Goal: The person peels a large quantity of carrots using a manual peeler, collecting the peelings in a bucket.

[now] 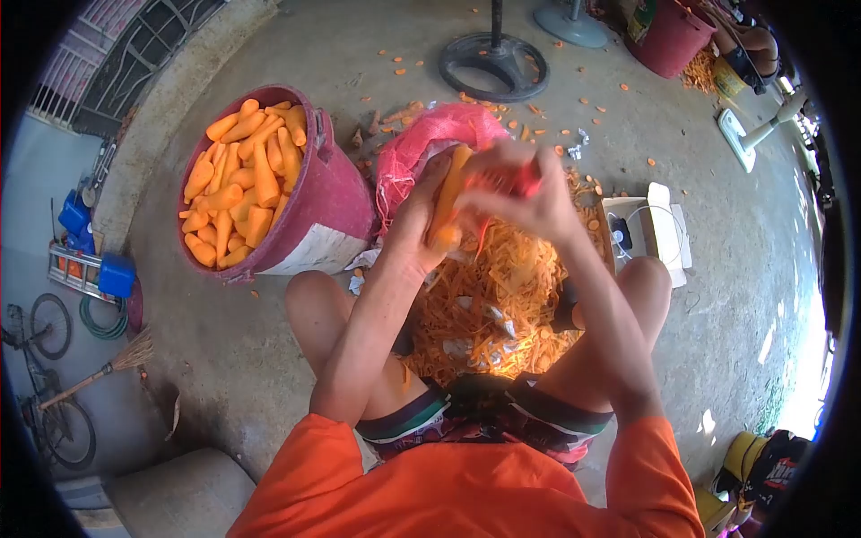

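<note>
My left hand (414, 226) holds a long orange carrot (447, 197) upright over a heap of carrot peelings (502, 305) between my knees. My right hand (520, 193) grips a red peeler (525, 182) against the carrot's upper part; the motion blurs it. A pink mesh sack (421, 143) lies on the concrete just behind my hands. To the left stands a maroon bucket (336, 211) filled with several peeled carrots (242, 184).
A black fan base (493, 65) stands on the floor beyond the sack, and a white box with a device (641, 233) sits by my right knee. Another maroon bucket (668, 36) and a seated person (749, 45) are at the far right. A broom (99, 372) and bicycle (45, 377) lie left.
</note>
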Action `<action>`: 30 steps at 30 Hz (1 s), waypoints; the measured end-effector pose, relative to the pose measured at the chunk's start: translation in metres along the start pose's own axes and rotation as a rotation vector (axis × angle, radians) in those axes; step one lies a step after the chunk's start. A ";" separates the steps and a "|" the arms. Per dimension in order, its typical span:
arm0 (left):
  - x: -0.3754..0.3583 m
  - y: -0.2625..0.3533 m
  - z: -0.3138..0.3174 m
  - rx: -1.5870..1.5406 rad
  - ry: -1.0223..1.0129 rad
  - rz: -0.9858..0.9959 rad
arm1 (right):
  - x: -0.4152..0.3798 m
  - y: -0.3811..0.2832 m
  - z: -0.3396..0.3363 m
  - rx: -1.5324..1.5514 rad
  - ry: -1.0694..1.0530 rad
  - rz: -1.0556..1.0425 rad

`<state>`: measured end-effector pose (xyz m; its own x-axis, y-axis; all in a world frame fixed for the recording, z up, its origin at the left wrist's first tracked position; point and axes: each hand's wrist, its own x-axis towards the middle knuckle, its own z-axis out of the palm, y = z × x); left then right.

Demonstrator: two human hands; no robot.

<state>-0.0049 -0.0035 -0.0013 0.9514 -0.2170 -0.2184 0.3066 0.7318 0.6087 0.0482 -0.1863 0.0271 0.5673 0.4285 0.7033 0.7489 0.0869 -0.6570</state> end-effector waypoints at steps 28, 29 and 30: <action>0.010 -0.003 -0.001 -0.190 -0.148 -0.181 | 0.010 0.020 -0.028 -0.130 0.224 0.209; 0.007 -0.003 0.003 -0.134 -0.094 -0.127 | 0.004 0.008 -0.014 -0.113 0.165 0.119; 0.004 -0.004 0.014 -0.040 0.011 -0.056 | 0.008 -0.010 -0.011 -0.108 -0.061 -0.026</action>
<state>-0.0022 -0.0162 0.0067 0.9325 -0.2512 -0.2597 0.3576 0.7440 0.5644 0.0488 -0.1933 0.0425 0.5275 0.4817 0.6998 0.7977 0.0024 -0.6030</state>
